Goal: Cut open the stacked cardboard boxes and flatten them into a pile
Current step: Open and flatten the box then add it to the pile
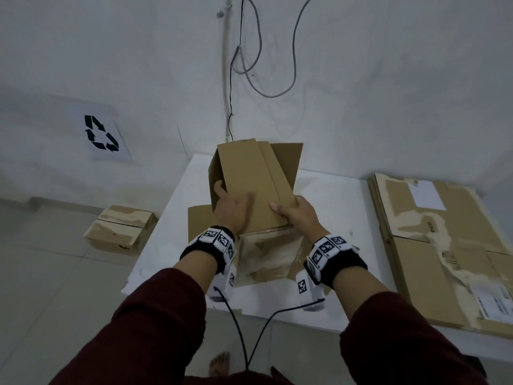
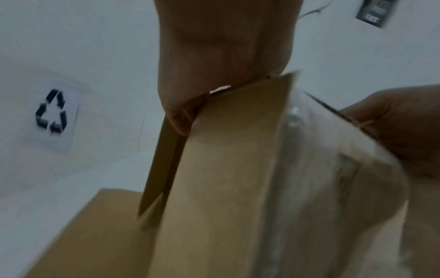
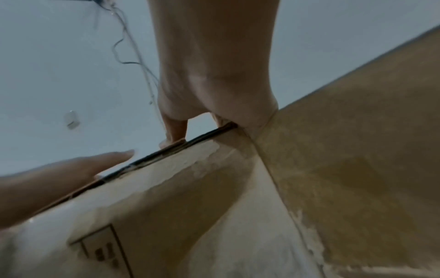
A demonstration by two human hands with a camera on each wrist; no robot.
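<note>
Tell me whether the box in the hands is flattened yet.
Not yet. The box stands partly collapsed on the table, flaps open; left hand and right hand grip it.

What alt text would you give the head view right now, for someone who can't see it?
Both hands grip a brown cardboard box with open flaps on a white table: left hand at its left wall, right hand on its near right corner. Flattened brown cardboard sheets lie stacked at right.
</note>
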